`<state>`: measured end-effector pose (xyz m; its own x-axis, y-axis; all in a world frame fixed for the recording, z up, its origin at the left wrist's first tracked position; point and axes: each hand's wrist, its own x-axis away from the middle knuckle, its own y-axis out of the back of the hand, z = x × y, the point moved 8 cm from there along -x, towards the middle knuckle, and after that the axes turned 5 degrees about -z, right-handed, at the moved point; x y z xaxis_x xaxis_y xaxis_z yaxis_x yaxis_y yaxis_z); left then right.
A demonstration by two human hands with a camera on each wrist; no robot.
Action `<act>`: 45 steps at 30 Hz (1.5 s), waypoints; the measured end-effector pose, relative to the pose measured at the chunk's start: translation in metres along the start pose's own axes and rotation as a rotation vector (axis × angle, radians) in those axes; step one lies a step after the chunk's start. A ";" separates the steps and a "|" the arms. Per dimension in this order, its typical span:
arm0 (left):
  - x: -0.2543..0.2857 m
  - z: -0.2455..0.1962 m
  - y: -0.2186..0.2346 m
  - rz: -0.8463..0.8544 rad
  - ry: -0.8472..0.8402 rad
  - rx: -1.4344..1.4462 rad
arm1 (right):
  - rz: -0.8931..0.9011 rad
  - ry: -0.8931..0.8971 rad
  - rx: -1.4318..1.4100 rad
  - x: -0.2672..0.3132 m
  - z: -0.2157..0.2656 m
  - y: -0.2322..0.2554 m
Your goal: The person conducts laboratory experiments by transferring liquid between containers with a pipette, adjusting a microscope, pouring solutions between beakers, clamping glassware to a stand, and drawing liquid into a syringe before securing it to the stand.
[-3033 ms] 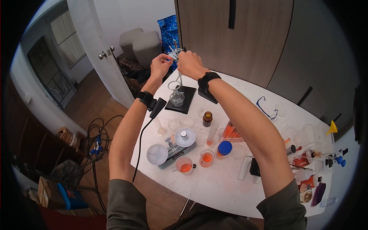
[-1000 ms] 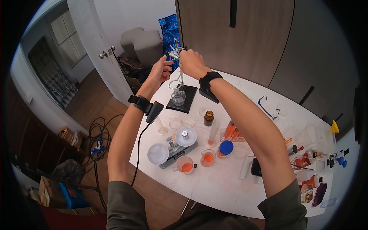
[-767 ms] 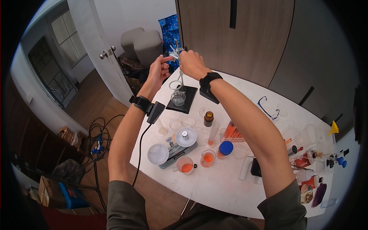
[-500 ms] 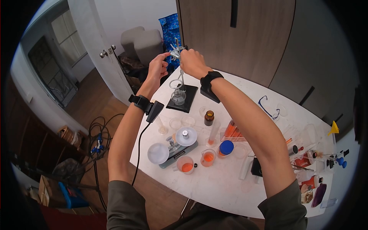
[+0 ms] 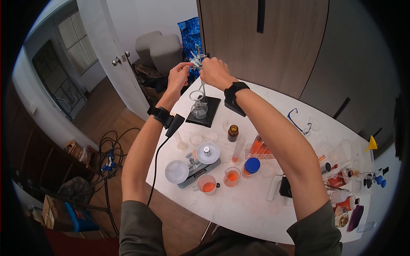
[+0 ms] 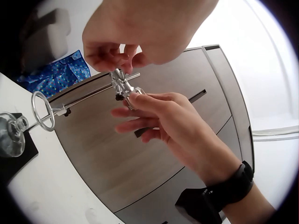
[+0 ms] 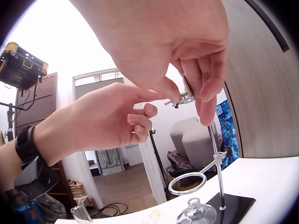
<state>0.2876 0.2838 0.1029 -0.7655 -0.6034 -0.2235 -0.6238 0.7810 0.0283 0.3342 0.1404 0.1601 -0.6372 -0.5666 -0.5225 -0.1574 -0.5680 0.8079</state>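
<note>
A metal clamp (image 6: 122, 85) sits at the top of the retort stand's rod (image 7: 219, 179). My right hand (image 5: 215, 71) holds the clamp, its thumb against the metal and the other fingers spread past it in the left wrist view. From the left, my left hand (image 5: 178, 77) pinches at the clamp with thumb and forefinger, the other fingers curled. Lower on the rod an iron ring (image 7: 188, 183) sticks out. Beneath the ring a clear glass flask (image 5: 199, 111) stands on the black base (image 5: 213, 106).
Nearer on the white table stand a balance (image 5: 197, 171), a beaker of orange liquid (image 5: 232, 176), a blue-lidded jar (image 5: 252, 165) and a brown bottle (image 5: 232, 133). Blue-framed goggles (image 5: 294, 117) lie to the right. A wardrobe (image 5: 260, 47) rises behind the table.
My left hand drew back from the clamp with loosened fingers, pointed its forefinger at it, and now pinches there again. My right hand has stayed at the clamp.
</note>
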 end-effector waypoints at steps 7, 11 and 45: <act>0.001 0.007 -0.010 0.107 -0.063 -0.180 | -0.037 0.054 0.046 -0.001 0.001 -0.001; -0.009 0.011 -0.005 0.050 -0.107 -0.266 | -0.036 0.070 0.044 -0.002 0.000 0.000; 0.011 -0.007 -0.007 0.127 0.096 0.062 | -0.032 0.065 0.049 0.000 0.000 0.000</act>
<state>0.2823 0.2701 0.1070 -0.8512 -0.5091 -0.1278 -0.5121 0.8589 -0.0108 0.3341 0.1407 0.1606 -0.5811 -0.5870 -0.5637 -0.2144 -0.5578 0.8018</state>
